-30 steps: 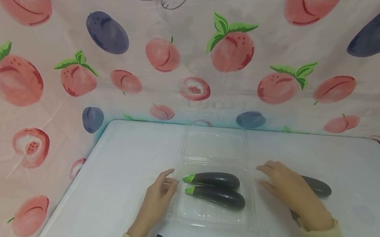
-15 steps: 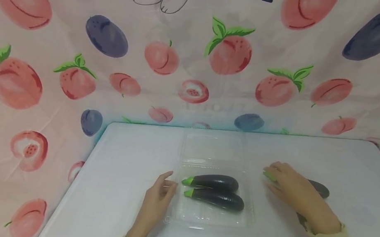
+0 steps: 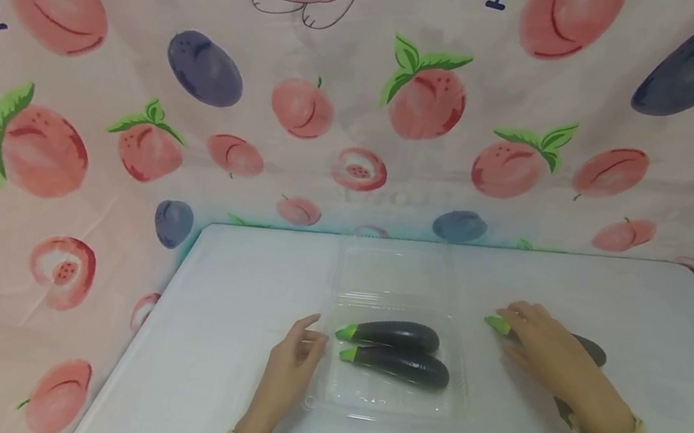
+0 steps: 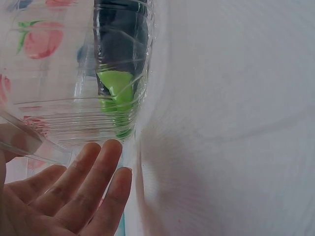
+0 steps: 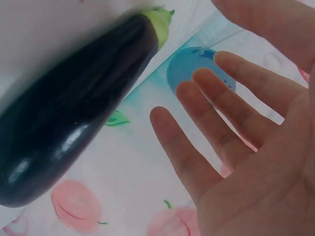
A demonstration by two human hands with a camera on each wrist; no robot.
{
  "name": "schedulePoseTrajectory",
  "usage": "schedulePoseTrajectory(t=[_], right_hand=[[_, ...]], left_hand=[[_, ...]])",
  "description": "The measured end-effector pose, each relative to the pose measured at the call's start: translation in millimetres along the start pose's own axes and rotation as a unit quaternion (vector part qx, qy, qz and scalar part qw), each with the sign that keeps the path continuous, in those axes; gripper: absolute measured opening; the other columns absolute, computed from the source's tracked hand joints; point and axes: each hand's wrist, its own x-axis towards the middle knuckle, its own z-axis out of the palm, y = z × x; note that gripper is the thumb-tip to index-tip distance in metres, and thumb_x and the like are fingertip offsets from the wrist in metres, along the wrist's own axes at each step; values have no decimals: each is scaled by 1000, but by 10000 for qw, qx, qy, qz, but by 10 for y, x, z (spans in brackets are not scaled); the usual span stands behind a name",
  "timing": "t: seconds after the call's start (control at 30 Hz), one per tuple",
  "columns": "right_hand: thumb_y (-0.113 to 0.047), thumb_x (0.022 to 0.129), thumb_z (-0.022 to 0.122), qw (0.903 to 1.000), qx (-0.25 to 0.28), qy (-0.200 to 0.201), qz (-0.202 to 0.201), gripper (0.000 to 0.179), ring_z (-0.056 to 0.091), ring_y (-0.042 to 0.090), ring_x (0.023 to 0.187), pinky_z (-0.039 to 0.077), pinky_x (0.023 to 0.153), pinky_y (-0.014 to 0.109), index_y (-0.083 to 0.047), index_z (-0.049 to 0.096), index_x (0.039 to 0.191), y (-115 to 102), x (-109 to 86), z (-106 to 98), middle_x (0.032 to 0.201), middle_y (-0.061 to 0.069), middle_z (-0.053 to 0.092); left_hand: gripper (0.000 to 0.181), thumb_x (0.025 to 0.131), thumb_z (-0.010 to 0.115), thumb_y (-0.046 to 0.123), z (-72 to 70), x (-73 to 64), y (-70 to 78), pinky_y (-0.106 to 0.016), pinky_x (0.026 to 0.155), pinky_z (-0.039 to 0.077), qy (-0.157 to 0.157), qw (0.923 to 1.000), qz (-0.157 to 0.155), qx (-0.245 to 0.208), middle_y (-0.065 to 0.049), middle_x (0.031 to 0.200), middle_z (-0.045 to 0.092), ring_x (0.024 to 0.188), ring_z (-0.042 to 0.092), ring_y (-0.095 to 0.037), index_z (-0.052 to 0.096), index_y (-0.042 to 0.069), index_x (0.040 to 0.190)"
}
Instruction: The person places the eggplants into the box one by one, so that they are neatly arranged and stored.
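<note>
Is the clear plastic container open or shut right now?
Open: in the head view, its lid is folded back beyond the base, leaving the two eggplants in the base uncovered.

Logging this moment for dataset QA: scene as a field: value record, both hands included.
container: clear plastic clamshell, lid folded open away from the person
inside: far eggplant and near eggplant, side by side, green ends left
outside: third eggplant on white table, right of the clamshell, green end towards it
left: left hand at clamshell's left edge, exact contact unclear
right: right hand over third eggplant, fingers extended, not gripping
backdrop: fruit-print sheet
</note>
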Motion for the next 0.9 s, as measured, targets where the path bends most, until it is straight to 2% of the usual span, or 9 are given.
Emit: schedulePoseTrajectory(t=[0.4, 0.9], right_hand=[[-1, 75, 83, 9999, -129, 44, -27, 47, 59, 42, 106, 51, 90, 56, 7, 63, 117, 162, -53, 52, 112, 23, 62], [5, 75, 81, 9994, -349, -34, -46, 43, 60, 39, 100, 54, 86, 52, 8, 64, 114, 261, -53, 43, 107, 20, 62]], left_hand=[[48, 103, 52, 40, 3, -16, 2, -43, 91, 57, -6, 10000, 25, 21, -4, 116, 70, 104, 70, -22, 48, 15, 144], [48, 103, 52, 39, -3, -13, 13, -43, 91, 57, -26, 10000, 29, -28, -4, 116, 70, 105, 70, -21, 48, 15, 144]])
